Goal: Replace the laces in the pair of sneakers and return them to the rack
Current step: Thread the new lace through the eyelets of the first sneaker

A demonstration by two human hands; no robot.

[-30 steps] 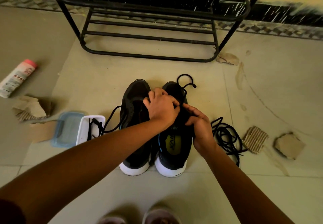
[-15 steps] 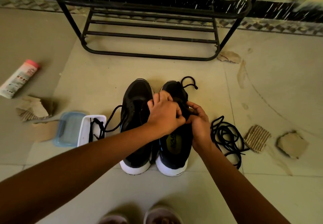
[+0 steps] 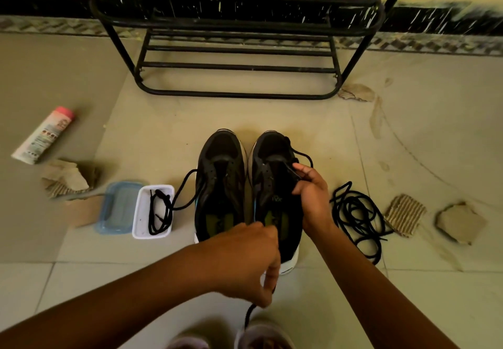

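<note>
left hand [image 3: 246, 260] has drawn back to lower centre, pinching black cord lace [image 3: 249, 317] pulled through; right hand [image 3: 310, 185] pinches the eyelet on the right black mesh sneaker [image 3: 275, 185] at centre frame. threading advances.

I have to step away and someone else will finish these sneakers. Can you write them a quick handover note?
Left hand: pinched shut on a black lace, drawn back toward the body.
Right hand: gripping the right sneaker at its eyelets.
Left sneaker stands beside it; a lace trails from it into the white tray.
Loose lace pile lies on the floor, right of the shoes.
Rack stands beyond the shoes; no shoe shows on it.
Left: finish lacing both, then rack them.
</note>
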